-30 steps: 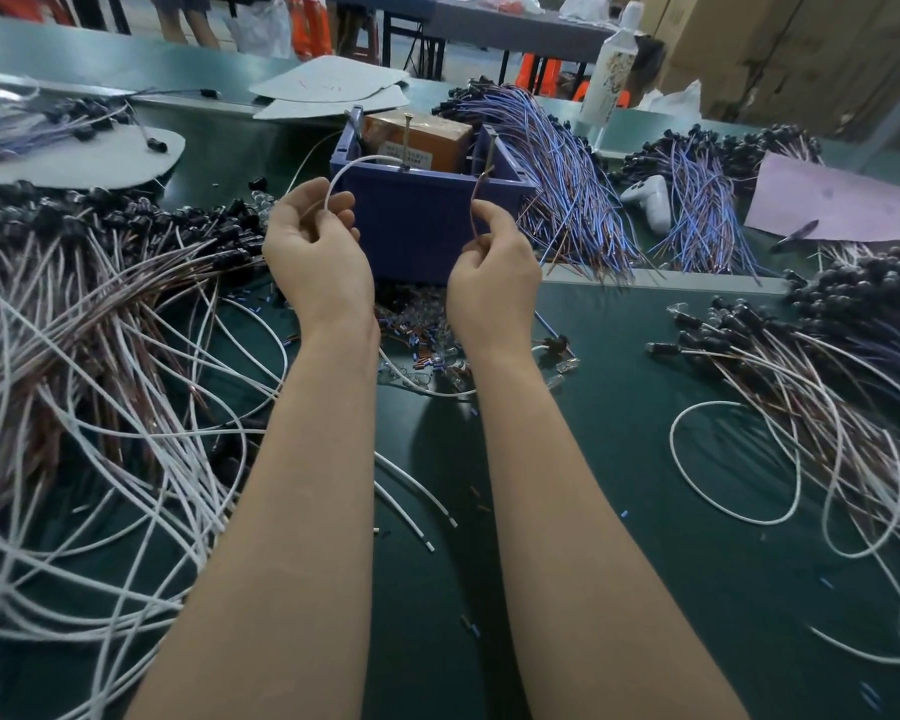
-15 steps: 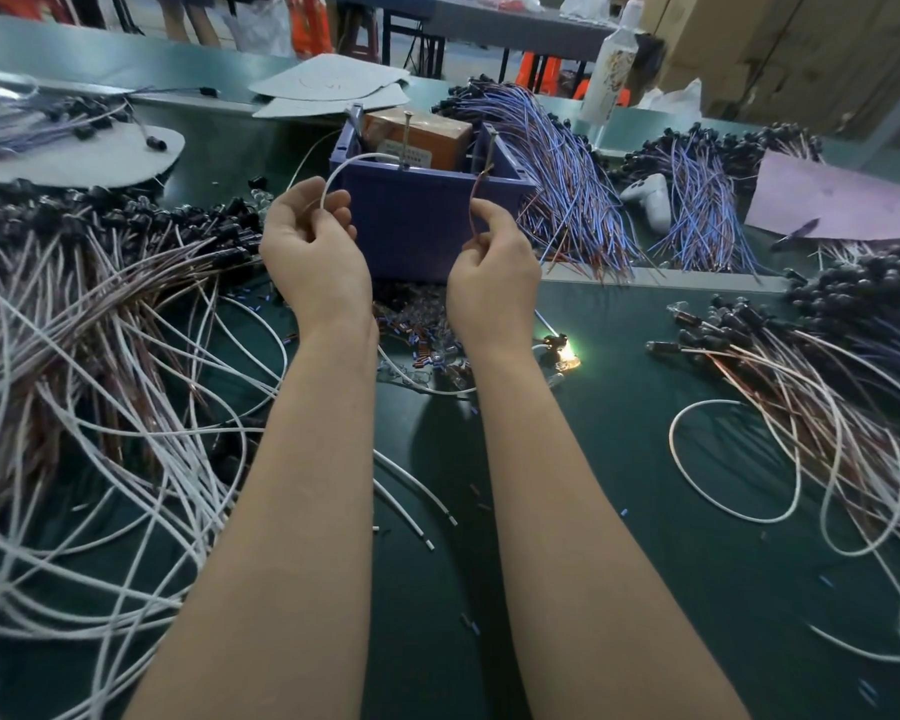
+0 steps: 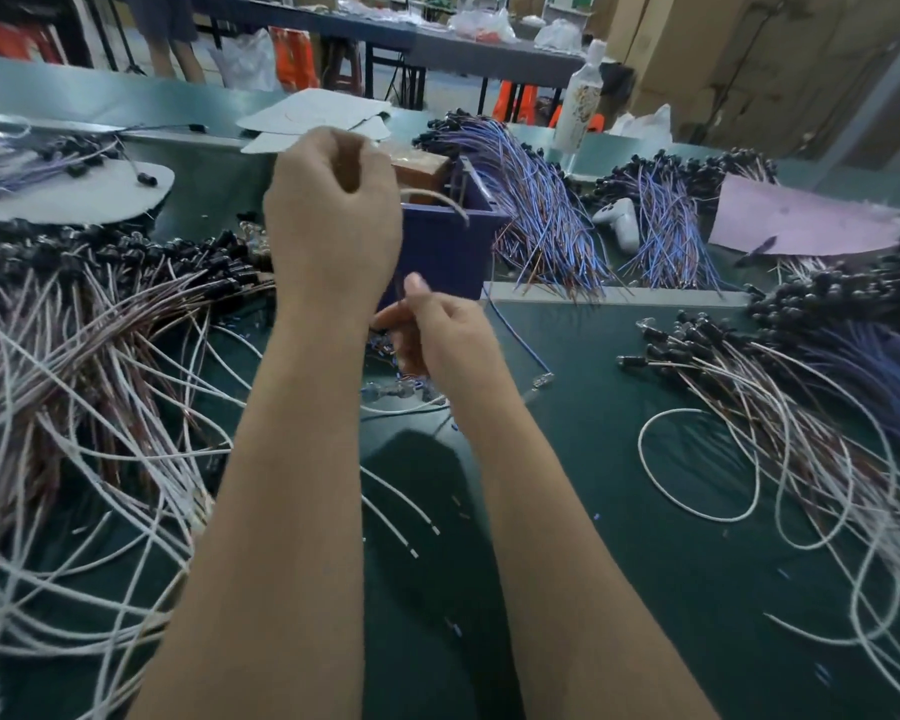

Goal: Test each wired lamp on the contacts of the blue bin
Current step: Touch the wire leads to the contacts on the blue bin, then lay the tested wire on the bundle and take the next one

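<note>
The blue bin [image 3: 450, 252] stands at the middle of the green table, partly hidden by my left hand [image 3: 333, 220]. That hand is raised in front of the bin's left side, fingers curled round a thin white wire [image 3: 437, 197] that arcs over the bin's rim. My right hand [image 3: 437, 335] is lower, in front of the bin, thumb and fingers pinching thin wires. A small clear lamp [image 3: 544, 379] lies unlit on the table to the right of it, on a blue wire. The bin's contacts are hidden.
Tangled white and brown wires with black lamp holders [image 3: 100, 356] fill the left. More wired lamps [image 3: 775, 387] spread on the right. Blue-wired bundles [image 3: 541, 215] lie behind the bin. A white bottle [image 3: 583, 103], pink sheet [image 3: 801, 220] and white sheets [image 3: 318, 116] sit further back.
My left hand has risen and moved right, in front of the bin. My right hand has dropped below the bin's rim. The lamp that glowed half a second ago is dark.
</note>
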`<state>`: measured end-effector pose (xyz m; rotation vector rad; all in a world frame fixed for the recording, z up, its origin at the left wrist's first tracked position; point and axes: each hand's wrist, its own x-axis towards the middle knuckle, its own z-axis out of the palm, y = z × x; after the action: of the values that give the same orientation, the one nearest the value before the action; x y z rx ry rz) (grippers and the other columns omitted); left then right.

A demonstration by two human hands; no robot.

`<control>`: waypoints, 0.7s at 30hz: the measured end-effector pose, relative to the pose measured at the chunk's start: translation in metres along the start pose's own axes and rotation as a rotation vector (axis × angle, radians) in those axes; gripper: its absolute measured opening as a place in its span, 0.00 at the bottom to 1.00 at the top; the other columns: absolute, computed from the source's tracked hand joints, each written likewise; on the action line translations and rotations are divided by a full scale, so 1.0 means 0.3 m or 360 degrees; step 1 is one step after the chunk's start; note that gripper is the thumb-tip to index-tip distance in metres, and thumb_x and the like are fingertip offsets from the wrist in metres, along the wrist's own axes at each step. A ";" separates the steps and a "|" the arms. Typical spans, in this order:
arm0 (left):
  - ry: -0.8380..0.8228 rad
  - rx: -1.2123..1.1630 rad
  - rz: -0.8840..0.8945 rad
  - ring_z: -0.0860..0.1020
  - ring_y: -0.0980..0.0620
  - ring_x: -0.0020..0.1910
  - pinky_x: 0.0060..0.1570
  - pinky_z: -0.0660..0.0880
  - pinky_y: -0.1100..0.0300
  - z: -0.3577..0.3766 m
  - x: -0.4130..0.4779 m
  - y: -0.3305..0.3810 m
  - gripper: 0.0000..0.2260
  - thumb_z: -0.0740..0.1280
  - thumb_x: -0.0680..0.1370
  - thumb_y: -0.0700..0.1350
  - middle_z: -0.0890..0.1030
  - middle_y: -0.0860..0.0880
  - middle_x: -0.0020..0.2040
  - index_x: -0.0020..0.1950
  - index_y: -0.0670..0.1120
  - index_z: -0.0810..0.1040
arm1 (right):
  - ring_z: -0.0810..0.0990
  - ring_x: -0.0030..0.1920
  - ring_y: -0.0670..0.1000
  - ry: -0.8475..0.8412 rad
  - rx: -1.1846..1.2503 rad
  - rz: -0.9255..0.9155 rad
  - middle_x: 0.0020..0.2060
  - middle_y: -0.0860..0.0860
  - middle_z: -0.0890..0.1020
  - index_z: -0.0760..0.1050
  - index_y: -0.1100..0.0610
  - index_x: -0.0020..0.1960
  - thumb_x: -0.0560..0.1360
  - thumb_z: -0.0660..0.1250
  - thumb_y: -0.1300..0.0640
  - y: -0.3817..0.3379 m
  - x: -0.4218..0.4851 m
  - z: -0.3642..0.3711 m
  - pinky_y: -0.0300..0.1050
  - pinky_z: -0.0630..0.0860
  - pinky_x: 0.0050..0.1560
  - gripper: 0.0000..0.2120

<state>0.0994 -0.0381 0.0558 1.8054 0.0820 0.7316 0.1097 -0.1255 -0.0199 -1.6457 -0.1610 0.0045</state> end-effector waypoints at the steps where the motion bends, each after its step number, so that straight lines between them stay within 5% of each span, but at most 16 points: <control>1: 0.0109 0.0217 0.0079 0.76 0.55 0.54 0.56 0.69 0.70 0.005 -0.012 0.010 0.10 0.60 0.80 0.44 0.78 0.48 0.55 0.58 0.44 0.76 | 0.74 0.26 0.44 -0.0014 -0.0079 0.0020 0.25 0.47 0.76 0.77 0.55 0.34 0.82 0.57 0.53 0.017 -0.016 0.007 0.41 0.74 0.36 0.21; 3: 0.0342 0.0437 0.0307 0.71 0.52 0.61 0.53 0.58 0.77 0.007 -0.032 0.043 0.11 0.60 0.79 0.44 0.73 0.48 0.61 0.60 0.45 0.75 | 0.78 0.34 0.45 0.0077 -0.0314 -0.0045 0.31 0.47 0.80 0.78 0.54 0.38 0.80 0.60 0.56 0.042 -0.040 -0.004 0.45 0.76 0.45 0.14; 5: 0.0273 0.0363 0.0506 0.73 0.55 0.53 0.48 0.63 0.79 0.022 -0.041 0.069 0.10 0.61 0.79 0.43 0.75 0.49 0.56 0.58 0.44 0.76 | 0.78 0.38 0.46 0.0313 -0.0559 -0.0108 0.34 0.46 0.80 0.80 0.55 0.45 0.79 0.62 0.57 0.044 -0.053 -0.053 0.40 0.74 0.45 0.08; 8: -0.0408 0.0535 0.0368 0.77 0.53 0.46 0.45 0.74 0.67 0.090 -0.045 0.051 0.08 0.64 0.79 0.47 0.81 0.48 0.50 0.54 0.44 0.78 | 0.77 0.42 0.47 0.0769 -0.0700 -0.0019 0.40 0.48 0.81 0.80 0.56 0.50 0.77 0.60 0.63 0.034 -0.069 -0.162 0.37 0.71 0.45 0.10; 10: -0.0889 0.0912 0.0112 0.77 0.45 0.54 0.56 0.74 0.53 0.155 -0.062 -0.002 0.13 0.66 0.77 0.51 0.80 0.45 0.55 0.56 0.45 0.78 | 0.76 0.45 0.49 0.0926 -0.0664 0.0079 0.45 0.53 0.82 0.79 0.58 0.52 0.76 0.58 0.66 0.031 -0.080 -0.218 0.38 0.69 0.45 0.13; 12: -0.1139 0.1273 -0.0058 0.72 0.41 0.62 0.62 0.69 0.50 0.212 -0.104 -0.065 0.18 0.68 0.75 0.54 0.77 0.44 0.61 0.61 0.46 0.75 | 0.75 0.45 0.49 0.1005 -0.0638 0.0123 0.47 0.53 0.81 0.79 0.59 0.53 0.76 0.57 0.67 0.029 -0.093 -0.249 0.34 0.66 0.43 0.14; 17: -0.1097 0.1465 -0.0157 0.69 0.41 0.65 0.61 0.62 0.50 0.292 -0.168 -0.169 0.16 0.65 0.76 0.47 0.74 0.43 0.64 0.63 0.47 0.70 | 0.74 0.38 0.49 0.1006 -0.0635 0.0110 0.40 0.51 0.78 0.79 0.58 0.51 0.76 0.58 0.65 0.029 -0.111 -0.267 0.34 0.63 0.33 0.13; 21: -0.1057 0.1409 -0.0206 0.74 0.41 0.62 0.58 0.64 0.50 0.313 -0.156 -0.192 0.15 0.64 0.77 0.45 0.76 0.42 0.61 0.62 0.45 0.67 | 0.74 0.41 0.49 0.0958 -0.0629 0.0131 0.41 0.51 0.79 0.79 0.58 0.51 0.76 0.58 0.64 0.031 -0.114 -0.263 0.34 0.64 0.36 0.12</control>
<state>0.1271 -0.1145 -0.0320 2.7682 0.0848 -0.0762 0.0846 -0.2082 -0.0257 -1.9703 0.3885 -0.4817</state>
